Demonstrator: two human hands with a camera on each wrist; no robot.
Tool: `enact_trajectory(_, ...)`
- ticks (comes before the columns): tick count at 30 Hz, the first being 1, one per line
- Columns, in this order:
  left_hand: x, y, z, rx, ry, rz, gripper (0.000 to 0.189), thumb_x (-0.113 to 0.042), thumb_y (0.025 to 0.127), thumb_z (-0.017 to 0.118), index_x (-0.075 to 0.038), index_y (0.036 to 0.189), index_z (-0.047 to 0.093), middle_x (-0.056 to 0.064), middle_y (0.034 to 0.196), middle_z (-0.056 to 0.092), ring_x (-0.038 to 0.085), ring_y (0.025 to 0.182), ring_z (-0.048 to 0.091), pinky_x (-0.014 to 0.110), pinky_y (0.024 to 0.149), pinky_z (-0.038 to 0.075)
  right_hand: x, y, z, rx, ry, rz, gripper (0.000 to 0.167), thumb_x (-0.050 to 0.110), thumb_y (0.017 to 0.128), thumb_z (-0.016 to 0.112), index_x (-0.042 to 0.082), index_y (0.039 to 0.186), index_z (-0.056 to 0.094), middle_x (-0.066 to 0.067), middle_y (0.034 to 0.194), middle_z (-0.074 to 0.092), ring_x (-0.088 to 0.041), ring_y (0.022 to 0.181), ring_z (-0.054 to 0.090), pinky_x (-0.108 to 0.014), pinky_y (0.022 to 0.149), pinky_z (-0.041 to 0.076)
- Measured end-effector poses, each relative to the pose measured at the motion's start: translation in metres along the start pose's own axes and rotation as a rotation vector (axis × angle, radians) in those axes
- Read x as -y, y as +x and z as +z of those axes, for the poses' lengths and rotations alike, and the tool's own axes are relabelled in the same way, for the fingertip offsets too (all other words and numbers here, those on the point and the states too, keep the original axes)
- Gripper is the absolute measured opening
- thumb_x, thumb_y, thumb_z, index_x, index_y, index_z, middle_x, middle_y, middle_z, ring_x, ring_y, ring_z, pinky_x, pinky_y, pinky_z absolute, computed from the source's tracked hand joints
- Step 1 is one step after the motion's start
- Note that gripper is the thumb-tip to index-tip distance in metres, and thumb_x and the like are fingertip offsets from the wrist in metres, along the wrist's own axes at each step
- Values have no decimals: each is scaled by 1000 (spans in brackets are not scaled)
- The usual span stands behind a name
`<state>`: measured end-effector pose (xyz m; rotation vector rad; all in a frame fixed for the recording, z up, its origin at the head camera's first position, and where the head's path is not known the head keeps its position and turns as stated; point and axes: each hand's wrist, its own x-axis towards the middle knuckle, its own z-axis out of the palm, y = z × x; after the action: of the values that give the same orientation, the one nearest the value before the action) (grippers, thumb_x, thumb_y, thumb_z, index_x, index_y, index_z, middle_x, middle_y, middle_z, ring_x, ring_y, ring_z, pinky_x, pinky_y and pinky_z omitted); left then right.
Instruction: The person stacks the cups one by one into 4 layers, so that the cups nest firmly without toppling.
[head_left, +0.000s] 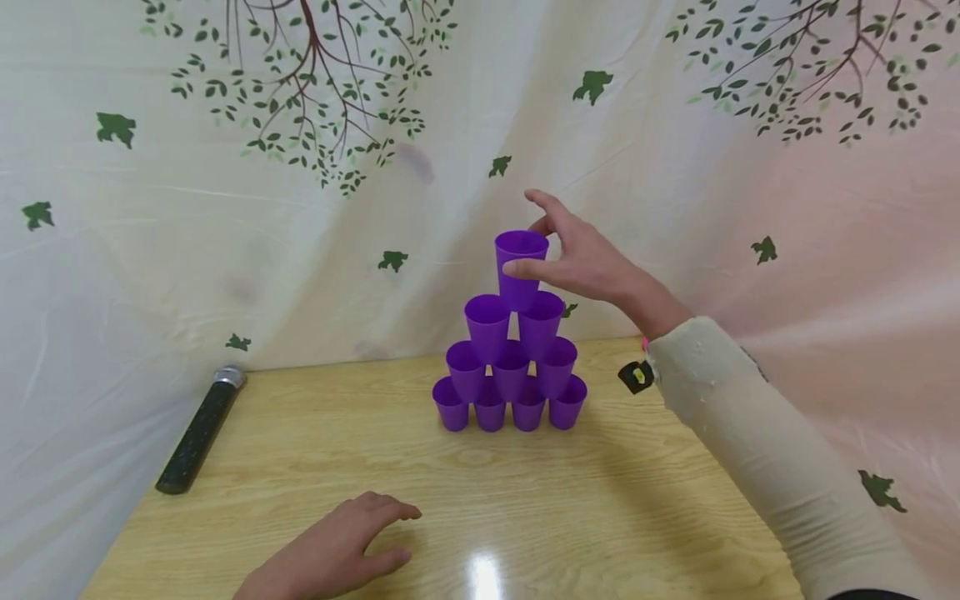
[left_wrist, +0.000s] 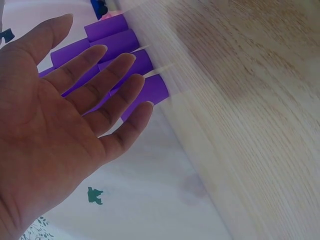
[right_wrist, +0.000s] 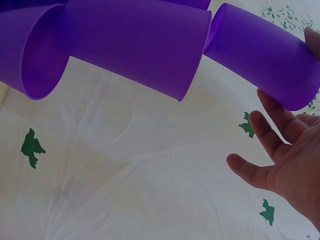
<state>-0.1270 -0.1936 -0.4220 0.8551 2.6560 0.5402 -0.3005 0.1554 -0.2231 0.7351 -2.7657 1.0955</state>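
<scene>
Purple cups stand stacked as a pyramid on the table, upright with rims up. At its peak is a single purple cup (head_left: 517, 292), its base at the rims of two purple cups (head_left: 487, 329) below. My right hand (head_left: 592, 258) holds this top cup, thumb across its front and fingers behind its rim. In the right wrist view, the top cup (right_wrist: 260, 55) lies between thumb and fingers (right_wrist: 270, 135), and the other fingers fan out. Low in the head view, my left hand (head_left: 337, 542) hovers near the table's front, fingers loosely bent, holding nothing; its palm (left_wrist: 45, 135) shows in the left wrist view.
A black-handled microphone-like object (head_left: 198, 433) lies at the table's left edge. Beside my right sleeve (head_left: 712, 392) is a small black item (head_left: 636, 377). A pale cloth with leaf prints (head_left: 300, 250) hangs close behind the pyramid. The wooden table (head_left: 322, 442) extends around it.
</scene>
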Motion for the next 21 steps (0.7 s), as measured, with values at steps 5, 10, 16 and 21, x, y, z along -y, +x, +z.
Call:
enact_trajectory(5, 0, 0, 0, 9, -7, -8, 47, -51, 98, 58, -21, 133, 62, -6, 128, 66, 18, 119, 60, 44, 98, 52, 0, 1, 1, 0, -3, 0, 103, 56, 84, 73, 31, 161, 10, -7, 138, 53, -26, 99, 62, -44, 90, 52)
enact_trajectory(10, -1, 1, -1, 22, -16, -18, 48, -52, 98, 58, -20, 134, 62, -6, 129, 65, 19, 120, 60, 45, 99, 52, 0, 1, 1, 2, -7, -5, 103, 55, 84, 73, 28, 162, 10, -8, 137, 53, -26, 96, 62, -43, 89, 52)
enact_trajectory(16, 0, 1, -1, 30, -23, -24, 48, -52, 98, 58, -21, 134, 62, -6, 128, 65, 19, 119, 60, 46, 99, 52, 0, 2, 3, 8, -10, 4, 103, 56, 84, 73, 30, 161, 10, -8, 137, 53, -26, 102, 60, -45, 91, 51)
enact_trajectory(21, 0, 2, -1, 31, -23, -25, 48, -52, 98, 58, -21, 134, 62, -6, 128, 66, 19, 119, 60, 46, 98, 52, -1, 3, 3, 9, -15, -5, 104, 57, 84, 73, 29, 162, 10, -9, 138, 53, -27, 111, 58, -50, 97, 50)
